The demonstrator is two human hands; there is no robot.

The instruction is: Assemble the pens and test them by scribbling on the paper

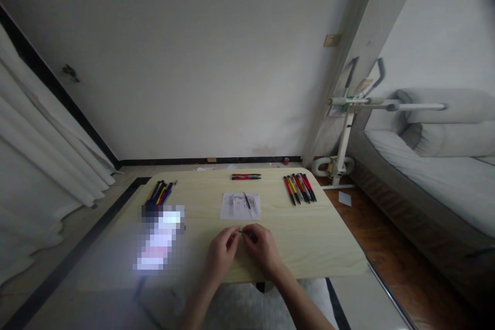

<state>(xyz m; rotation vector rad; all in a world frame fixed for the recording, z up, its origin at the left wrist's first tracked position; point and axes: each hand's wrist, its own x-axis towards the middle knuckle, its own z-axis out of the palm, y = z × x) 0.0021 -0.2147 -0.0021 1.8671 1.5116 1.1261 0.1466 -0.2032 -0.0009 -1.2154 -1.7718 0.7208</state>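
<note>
At the near edge of the table (pixel 309 237), just past the lap, both hands are brought together at the middle. The left hand (pixel 221 253) and the right hand (pixel 263 247) are curled, and a thin piece (pixel 242 232), dark and very small, is pinched between their fingertips just above the tabletop. What kind of part it is cannot be told. The wrists are held close to the wood, and the knuckles of the two hands nearly touch.

Just beyond the hands a sheet (pixel 240 206) of white paper is laid flat, with a slim dark rod (pixel 247 200) and some faint small bits lying on it. Farther back, near the far edge, two pens (pixel 246 177) in red and black are set side by side, crosswise. At the far right a row of pens (pixel 300 188), red, black and yellow, is lined up pointing away. At the far left a bundle of pens (pixel 160 192) in blue, yellow and red is gathered at a slant.

Past the table, a white stand (pixel 344 149) is seen on the floor to the right, beside a bed (pixel 444 180) with grey bolsters. A pale curtain (pixel 38 165) is hung at the left, and a bare wall closes the room.
</note>
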